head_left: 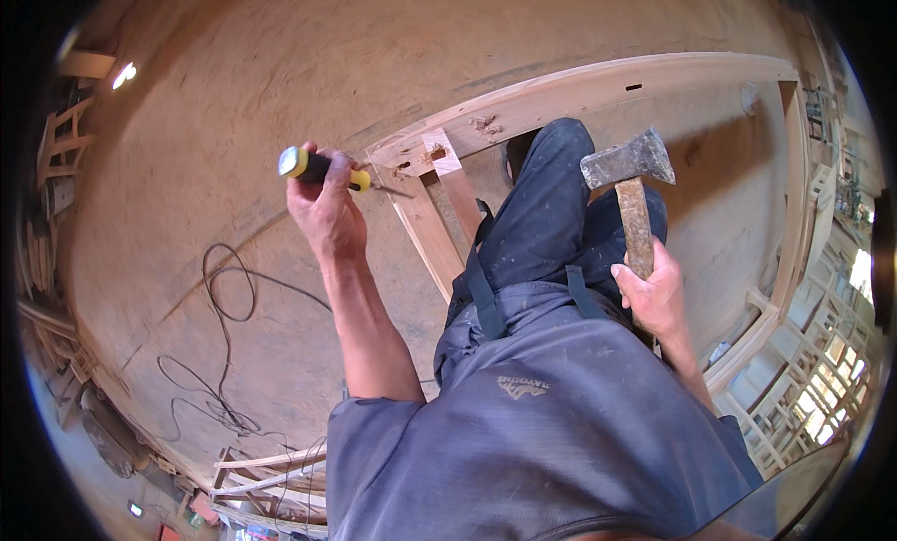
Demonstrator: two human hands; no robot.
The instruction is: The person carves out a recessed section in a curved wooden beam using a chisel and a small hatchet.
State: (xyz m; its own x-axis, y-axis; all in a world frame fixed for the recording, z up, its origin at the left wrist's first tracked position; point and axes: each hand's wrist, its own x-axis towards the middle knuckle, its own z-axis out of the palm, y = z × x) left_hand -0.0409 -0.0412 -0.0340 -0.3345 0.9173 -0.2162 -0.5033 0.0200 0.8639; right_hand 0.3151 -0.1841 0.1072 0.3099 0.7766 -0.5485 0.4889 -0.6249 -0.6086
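Note:
My left hand (pixel 329 209) is wrapped round the black and yellow handle of a chisel (pixel 306 165). The chisel is tilted, its thin blade reaching over the corner of a pale wooden frame (pixel 561 97); whether the tip touches the wood I cannot tell. In my right hand (pixel 656 293) is a hatchet (pixel 631 158), gripped by its worn wooden handle with the grey metal head up, apart from the frame. Beside the chisel, a narrow wooden piece (pixel 455 186) with a cut hole lies against the long board. Wood shavings (pixel 486 125) sit on that board.
My bent knees (pixel 561 158) are inside the frame's outline. A dark cable (pixel 224 354) loops over the brown floor at left. Wooden strips (pixel 271 471) lie at the lower left. More timber (pixel 42 233) is stacked along the far left, and wooden lattice frames (pixel 822 373) stand at right.

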